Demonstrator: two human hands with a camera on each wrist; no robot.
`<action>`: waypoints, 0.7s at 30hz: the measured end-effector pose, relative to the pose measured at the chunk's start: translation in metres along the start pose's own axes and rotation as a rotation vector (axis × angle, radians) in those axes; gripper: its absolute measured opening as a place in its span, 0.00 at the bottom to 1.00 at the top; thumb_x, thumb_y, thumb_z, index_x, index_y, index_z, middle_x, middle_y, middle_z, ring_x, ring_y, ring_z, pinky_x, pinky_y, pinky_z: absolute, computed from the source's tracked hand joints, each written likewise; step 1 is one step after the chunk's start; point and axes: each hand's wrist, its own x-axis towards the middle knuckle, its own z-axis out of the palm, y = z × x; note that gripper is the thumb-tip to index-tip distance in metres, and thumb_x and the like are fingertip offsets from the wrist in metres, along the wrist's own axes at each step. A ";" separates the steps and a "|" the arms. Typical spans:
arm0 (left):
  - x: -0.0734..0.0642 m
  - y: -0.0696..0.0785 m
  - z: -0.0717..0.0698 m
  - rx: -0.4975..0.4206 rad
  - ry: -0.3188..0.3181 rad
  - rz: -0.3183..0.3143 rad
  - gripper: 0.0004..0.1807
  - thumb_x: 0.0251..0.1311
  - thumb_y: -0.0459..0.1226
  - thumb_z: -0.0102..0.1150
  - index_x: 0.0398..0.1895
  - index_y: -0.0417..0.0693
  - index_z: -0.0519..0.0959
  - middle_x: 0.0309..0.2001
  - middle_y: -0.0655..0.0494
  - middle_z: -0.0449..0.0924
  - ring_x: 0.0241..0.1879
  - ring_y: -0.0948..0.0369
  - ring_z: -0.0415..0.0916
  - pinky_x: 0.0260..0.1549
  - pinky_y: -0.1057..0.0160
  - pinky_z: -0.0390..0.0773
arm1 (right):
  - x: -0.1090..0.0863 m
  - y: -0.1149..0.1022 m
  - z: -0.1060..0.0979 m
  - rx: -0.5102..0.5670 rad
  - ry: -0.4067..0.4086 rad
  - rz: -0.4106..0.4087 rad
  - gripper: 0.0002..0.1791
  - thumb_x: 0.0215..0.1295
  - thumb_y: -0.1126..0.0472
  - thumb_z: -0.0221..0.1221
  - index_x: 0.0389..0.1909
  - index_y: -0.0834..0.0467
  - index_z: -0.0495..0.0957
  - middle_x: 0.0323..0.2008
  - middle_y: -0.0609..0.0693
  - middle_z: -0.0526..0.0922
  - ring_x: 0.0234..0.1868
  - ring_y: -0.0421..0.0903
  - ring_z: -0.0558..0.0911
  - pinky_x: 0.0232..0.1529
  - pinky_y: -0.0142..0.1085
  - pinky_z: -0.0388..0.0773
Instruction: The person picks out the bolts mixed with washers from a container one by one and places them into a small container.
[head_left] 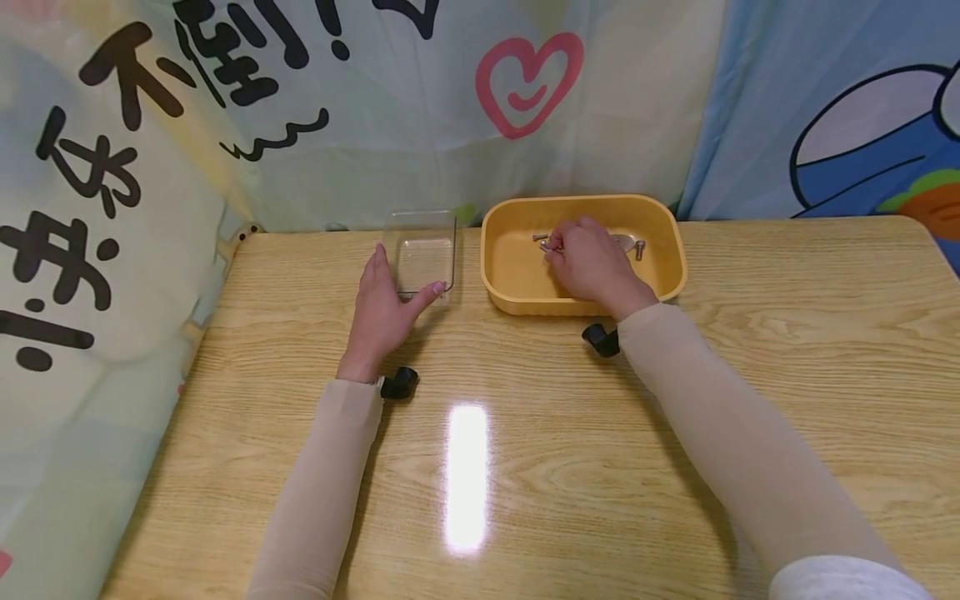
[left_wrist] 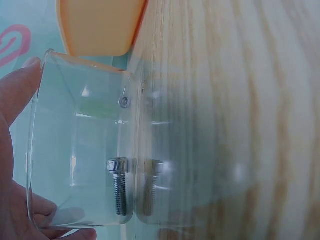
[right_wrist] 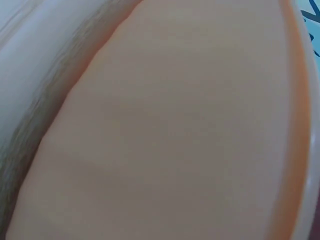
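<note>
My left hand (head_left: 381, 312) holds a clear plastic box (head_left: 423, 258) by its sides, thumb at the near right corner and fingers along the left. Inside the box, in the left wrist view, lies a silver socket-head bolt (left_wrist: 119, 186). To the right, my right hand (head_left: 592, 260) reaches down into a yellow plastic bin (head_left: 517, 304) with bent fingers. Its fingertips are at a small bolt (head_left: 545, 247); whether they pinch it is hidden. Mostly the bin's outer wall (right_wrist: 170, 125) fills the right wrist view, with no fingers showing.
In the bin, another bolt (head_left: 540, 237) lies left of the right hand and one more bolt (head_left: 640, 250) lies right of it, beside a round metallic piece (head_left: 624, 242). A printed cloth (head_left: 375, 167) hangs behind the wooden table (head_left: 570, 467). Box and bin stand near its back edge.
</note>
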 end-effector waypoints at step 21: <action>0.000 -0.001 -0.001 -0.004 -0.009 -0.010 0.62 0.61 0.64 0.61 0.81 0.39 0.37 0.80 0.38 0.40 0.79 0.47 0.40 0.74 0.49 0.48 | -0.009 -0.021 -0.003 0.018 0.004 -0.006 0.12 0.75 0.58 0.56 0.49 0.63 0.76 0.45 0.59 0.73 0.46 0.55 0.70 0.48 0.50 0.72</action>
